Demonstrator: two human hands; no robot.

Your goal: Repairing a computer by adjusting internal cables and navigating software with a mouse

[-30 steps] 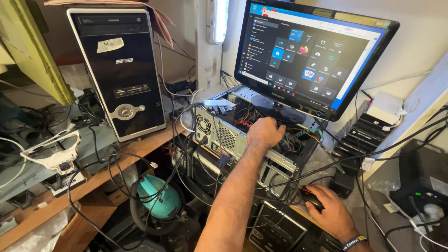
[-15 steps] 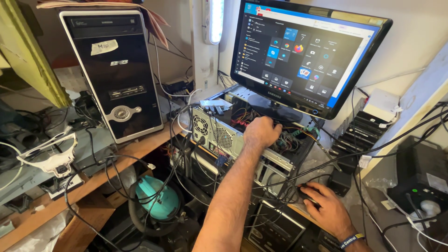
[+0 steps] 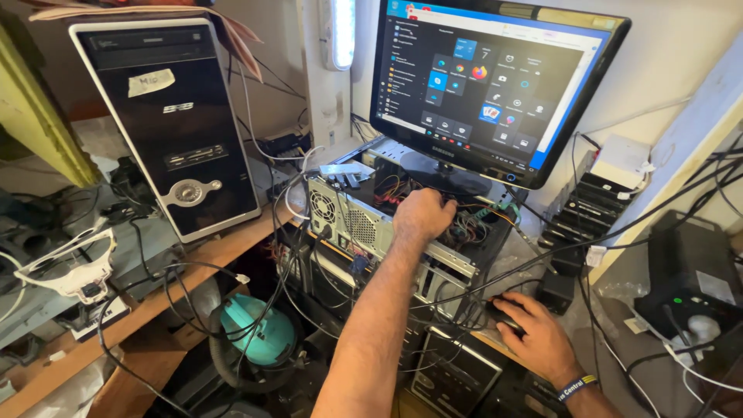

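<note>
Reaching with left hand [image 3: 422, 214] into open computer case [image 3: 387, 232] lying on its side under monitor [image 3: 487, 85], fingers curled down among red and coloured wires [image 3: 464, 228]; cannot tell whether anything is pinched, since knuckles hide fingertips. Resting right hand [image 3: 534, 333] loosely cupped over dark mouse [image 3: 499, 310] at bench edge. Working well here, by judgement, means keeping wrist clear of sheet-metal edge, feeling for one connector rather than tugging a bundle, and steadying the mouse so cursor stays put. Compared with a second ago: left hand sits in much the same spot inside case, right hand likewise on mouse; view shifted slightly, monitor and black tower [image 3: 166, 124] framed further left.
</note>
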